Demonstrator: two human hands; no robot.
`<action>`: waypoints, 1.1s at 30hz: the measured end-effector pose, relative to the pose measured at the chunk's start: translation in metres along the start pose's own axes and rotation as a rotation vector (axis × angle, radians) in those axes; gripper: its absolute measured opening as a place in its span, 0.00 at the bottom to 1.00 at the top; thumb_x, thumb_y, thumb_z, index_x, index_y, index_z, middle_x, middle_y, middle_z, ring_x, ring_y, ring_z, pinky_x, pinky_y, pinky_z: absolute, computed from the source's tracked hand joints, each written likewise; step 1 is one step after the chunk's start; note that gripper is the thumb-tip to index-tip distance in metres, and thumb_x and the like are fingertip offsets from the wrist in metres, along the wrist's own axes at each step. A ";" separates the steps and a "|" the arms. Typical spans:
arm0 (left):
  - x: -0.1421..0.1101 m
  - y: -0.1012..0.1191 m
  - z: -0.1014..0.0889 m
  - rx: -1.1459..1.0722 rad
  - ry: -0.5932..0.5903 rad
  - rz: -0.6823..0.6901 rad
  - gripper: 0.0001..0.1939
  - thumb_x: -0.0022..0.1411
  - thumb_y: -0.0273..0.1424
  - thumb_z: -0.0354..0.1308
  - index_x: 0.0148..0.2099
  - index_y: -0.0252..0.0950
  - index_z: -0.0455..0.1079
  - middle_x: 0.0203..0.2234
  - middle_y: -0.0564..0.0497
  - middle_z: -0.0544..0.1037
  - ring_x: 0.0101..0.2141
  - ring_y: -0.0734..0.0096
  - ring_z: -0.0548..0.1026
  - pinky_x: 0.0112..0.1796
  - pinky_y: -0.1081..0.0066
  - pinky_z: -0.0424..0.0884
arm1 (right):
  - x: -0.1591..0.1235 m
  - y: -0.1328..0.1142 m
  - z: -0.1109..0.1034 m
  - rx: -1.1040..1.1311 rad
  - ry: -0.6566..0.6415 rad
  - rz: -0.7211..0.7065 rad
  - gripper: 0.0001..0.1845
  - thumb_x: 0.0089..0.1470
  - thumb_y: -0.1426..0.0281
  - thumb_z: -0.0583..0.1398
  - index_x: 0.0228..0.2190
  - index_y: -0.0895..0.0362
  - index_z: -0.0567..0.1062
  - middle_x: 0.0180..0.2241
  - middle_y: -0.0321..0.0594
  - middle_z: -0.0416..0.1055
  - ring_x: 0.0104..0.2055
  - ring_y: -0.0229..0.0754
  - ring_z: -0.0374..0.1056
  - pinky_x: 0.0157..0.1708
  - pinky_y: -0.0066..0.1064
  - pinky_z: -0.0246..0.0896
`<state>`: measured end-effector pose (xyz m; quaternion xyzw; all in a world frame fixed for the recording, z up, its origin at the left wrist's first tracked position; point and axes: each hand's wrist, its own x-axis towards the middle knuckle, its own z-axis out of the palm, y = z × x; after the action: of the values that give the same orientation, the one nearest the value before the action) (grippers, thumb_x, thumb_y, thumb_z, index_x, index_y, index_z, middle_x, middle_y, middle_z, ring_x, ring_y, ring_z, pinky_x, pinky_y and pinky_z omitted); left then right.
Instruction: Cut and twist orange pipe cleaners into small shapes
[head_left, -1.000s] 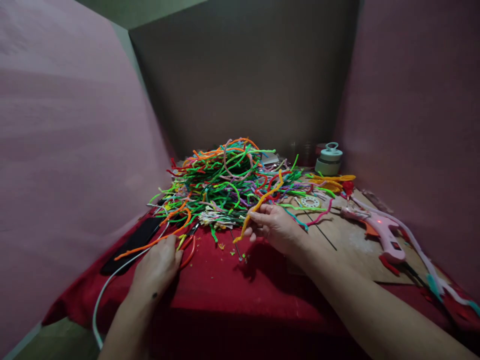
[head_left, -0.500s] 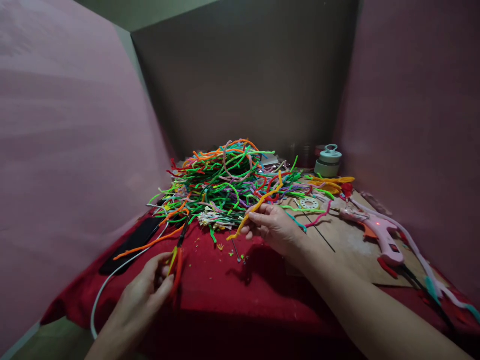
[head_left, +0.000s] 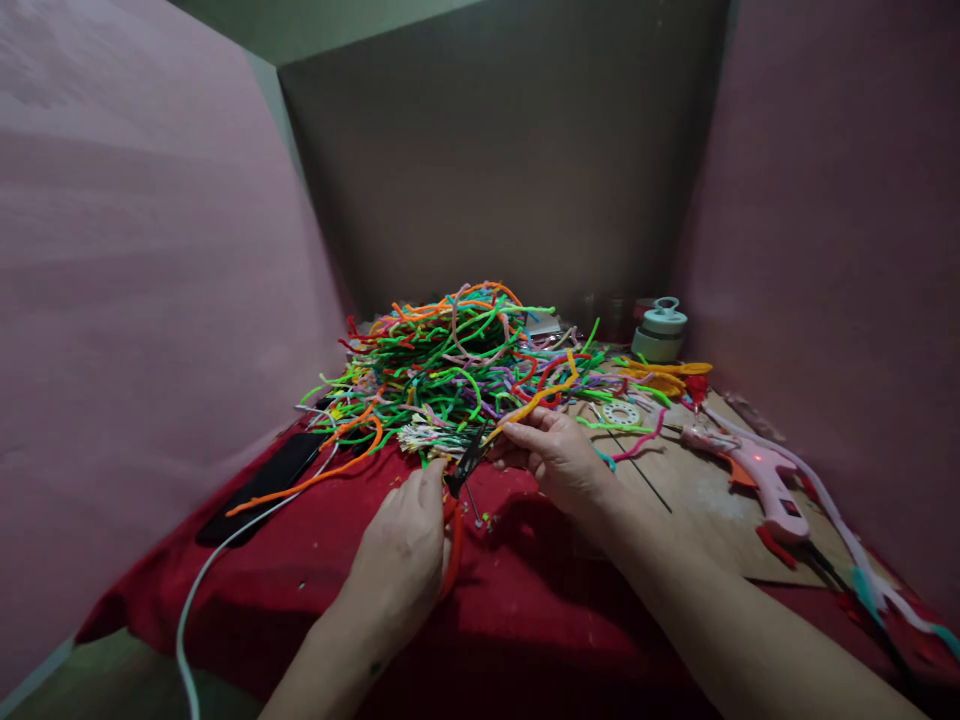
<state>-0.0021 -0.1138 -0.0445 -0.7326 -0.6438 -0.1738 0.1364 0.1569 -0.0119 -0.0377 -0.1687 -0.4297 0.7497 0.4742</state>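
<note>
My right hand point(head_left: 551, 455) pinches a yellow-orange pipe cleaner point(head_left: 544, 395), whose bent length rises away toward the pile. Closed around the red handle of a pair of pliers, my left hand point(head_left: 405, 535) is just left of it. The black jaws of the pliers point(head_left: 466, 465) point up and right, at the near end of the pipe cleaner by my right fingertips. Whether the jaws grip the end, I cannot tell. Behind both hands lies a tangled pile of coloured pipe cleaners point(head_left: 450, 345), with a bundle of pale-tipped stems point(head_left: 431, 437) at its front.
A pink glue gun point(head_left: 757, 475) with a lit red light lies on a brown board point(head_left: 697, 530) at right. A white ring-shaped spool point(head_left: 621, 413) and a pale green container point(head_left: 660, 330) are farther back. A dark phone point(head_left: 262, 490) and white cable point(head_left: 199, 590) lie left on red cloth point(head_left: 337, 590).
My left hand has moved right and up with the pliers, bringing their jaws to the end of the yellow-orange pipe cleaner. My right hand has shifted only slightly.
</note>
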 end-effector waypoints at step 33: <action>0.010 0.010 0.018 0.142 -0.081 -0.029 0.24 0.56 0.18 0.41 0.56 0.26 0.53 0.35 0.41 0.71 0.35 0.64 0.72 0.36 0.65 0.68 | 0.000 0.001 0.002 -0.007 0.026 0.010 0.08 0.37 0.72 0.64 0.24 0.61 0.72 0.21 0.38 0.72 0.21 0.36 0.68 0.21 0.27 0.63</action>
<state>0.0102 -0.0988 -0.0558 -0.7182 -0.6699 -0.0998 0.1596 0.1551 -0.0130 -0.0378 -0.1823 -0.4253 0.7482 0.4754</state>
